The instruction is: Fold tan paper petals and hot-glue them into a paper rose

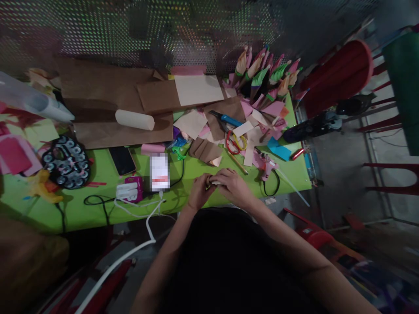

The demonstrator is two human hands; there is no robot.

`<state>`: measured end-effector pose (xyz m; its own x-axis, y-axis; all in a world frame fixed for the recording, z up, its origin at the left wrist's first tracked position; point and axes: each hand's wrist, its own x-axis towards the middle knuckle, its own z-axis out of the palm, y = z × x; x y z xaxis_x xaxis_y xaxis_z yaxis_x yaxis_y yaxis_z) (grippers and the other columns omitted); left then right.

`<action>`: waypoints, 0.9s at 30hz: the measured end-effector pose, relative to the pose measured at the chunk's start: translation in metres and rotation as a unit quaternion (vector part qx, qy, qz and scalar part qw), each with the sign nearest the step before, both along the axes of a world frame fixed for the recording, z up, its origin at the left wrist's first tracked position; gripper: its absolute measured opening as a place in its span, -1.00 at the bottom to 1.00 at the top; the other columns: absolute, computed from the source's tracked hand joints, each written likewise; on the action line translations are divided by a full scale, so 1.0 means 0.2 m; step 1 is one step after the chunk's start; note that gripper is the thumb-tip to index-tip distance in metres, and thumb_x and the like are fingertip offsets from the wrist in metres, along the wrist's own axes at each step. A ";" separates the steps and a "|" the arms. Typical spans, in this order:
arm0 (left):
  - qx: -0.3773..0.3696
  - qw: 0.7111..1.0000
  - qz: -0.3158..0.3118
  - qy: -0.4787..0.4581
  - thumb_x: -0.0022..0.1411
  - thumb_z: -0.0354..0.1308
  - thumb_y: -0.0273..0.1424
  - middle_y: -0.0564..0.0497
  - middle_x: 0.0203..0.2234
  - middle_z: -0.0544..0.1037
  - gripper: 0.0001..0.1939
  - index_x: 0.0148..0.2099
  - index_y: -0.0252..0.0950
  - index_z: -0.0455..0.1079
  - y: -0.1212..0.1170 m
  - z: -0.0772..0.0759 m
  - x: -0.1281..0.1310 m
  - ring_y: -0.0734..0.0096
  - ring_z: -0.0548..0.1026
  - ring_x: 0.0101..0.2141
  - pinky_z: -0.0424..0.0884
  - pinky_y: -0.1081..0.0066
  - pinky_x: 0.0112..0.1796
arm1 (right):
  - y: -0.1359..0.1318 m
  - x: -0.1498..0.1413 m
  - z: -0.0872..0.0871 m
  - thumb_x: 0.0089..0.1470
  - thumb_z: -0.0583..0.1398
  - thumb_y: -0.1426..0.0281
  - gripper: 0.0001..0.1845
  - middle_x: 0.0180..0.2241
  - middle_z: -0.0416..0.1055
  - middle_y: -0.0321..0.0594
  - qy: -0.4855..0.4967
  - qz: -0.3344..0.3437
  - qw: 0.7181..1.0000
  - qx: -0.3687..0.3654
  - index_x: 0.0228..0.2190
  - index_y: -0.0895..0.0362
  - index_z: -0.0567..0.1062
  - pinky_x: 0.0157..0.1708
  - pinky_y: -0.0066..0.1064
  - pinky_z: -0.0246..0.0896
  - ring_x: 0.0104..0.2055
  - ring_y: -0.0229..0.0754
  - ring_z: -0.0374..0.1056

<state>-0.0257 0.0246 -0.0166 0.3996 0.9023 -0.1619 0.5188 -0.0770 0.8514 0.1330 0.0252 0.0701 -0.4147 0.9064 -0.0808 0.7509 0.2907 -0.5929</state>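
My left hand (199, 192) and my right hand (231, 185) meet above the front edge of the green table, fingers closed. Between their fingertips is a small pale and brown piece (214, 182) that looks like rolled or folded paper, mostly covered by the fingers. Just beyond the hands lies a fanned stack of brown paper pieces (205, 151). To its right are a pencil (238, 163), red-and-yellow-handled scissors (233, 143) and a blue-handled cutter (231, 121). A pink glue gun (267, 169) rests right of my right hand.
Paper cones with coloured swirled tops (258, 80) stand at the back right. Left of the hands are a blurred-out white item (159, 172), a phone (122, 160), white cables (149, 224) and a white roll (135, 120) on brown paper (98, 100). Red chairs (340, 78) stand to the right.
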 end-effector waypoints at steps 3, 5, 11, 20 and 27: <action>-0.018 0.999 0.012 -0.035 0.16 0.20 -0.48 0.15 -0.51 0.38 -0.85 -0.21 -0.23 0.31 -0.01 0.00 0.01 0.44 0.36 -0.46 0.26 0.43 -0.34 | 0.00 0.02 -0.03 0.11 0.17 0.60 -0.74 -0.26 0.57 -0.26 0.056 -0.067 0.996 -0.003 -0.25 0.05 0.54 -0.15 -0.29 0.17 -0.19 -0.13 0.42; -0.021 0.999 0.011 -0.039 0.16 0.20 -0.48 0.15 -0.51 0.38 -0.85 -0.22 -0.23 0.31 -0.01 0.01 0.02 0.45 0.35 -0.46 0.24 0.44 -0.34 | -0.01 0.02 -0.04 0.10 0.21 0.58 -0.80 -0.33 0.57 -0.29 0.057 -0.102 0.993 0.008 -0.34 0.04 0.55 -0.16 -0.29 0.17 -0.23 -0.13 0.41; -0.010 0.999 -0.003 -0.042 0.13 0.22 -0.47 0.13 -0.47 0.41 -0.87 -0.25 -0.25 0.32 -0.01 0.04 0.03 0.43 0.39 -0.40 0.25 0.42 -0.30 | -0.03 -0.04 -0.04 0.08 0.27 0.53 -0.79 -0.37 0.48 -0.24 -0.004 -0.127 0.986 0.104 -0.50 0.00 0.59 -0.19 -0.25 0.09 -0.23 -0.09 0.29; -0.052 0.991 0.054 -0.112 0.18 0.17 -0.43 0.17 -0.54 0.31 -0.87 -0.31 -0.23 0.22 -0.01 0.01 0.04 0.50 0.32 -0.49 0.23 0.47 -0.40 | -0.07 0.00 -0.02 0.24 0.10 0.47 -0.66 -0.16 0.53 -0.15 0.028 -0.091 0.993 0.070 -0.04 -0.01 0.56 -0.14 -0.20 0.20 -0.15 -0.07 0.36; -0.034 0.998 0.024 -0.048 0.15 0.20 -0.42 0.16 -0.55 0.34 -0.85 -0.31 -0.22 0.24 -0.01 0.02 0.06 0.46 0.32 -0.49 0.23 0.43 -0.36 | -0.08 -0.02 -0.07 0.25 0.16 0.40 -0.81 -0.31 0.55 -0.21 0.042 -0.186 0.978 0.084 -0.33 0.02 0.59 -0.21 -0.31 0.25 -0.25 -0.14 0.43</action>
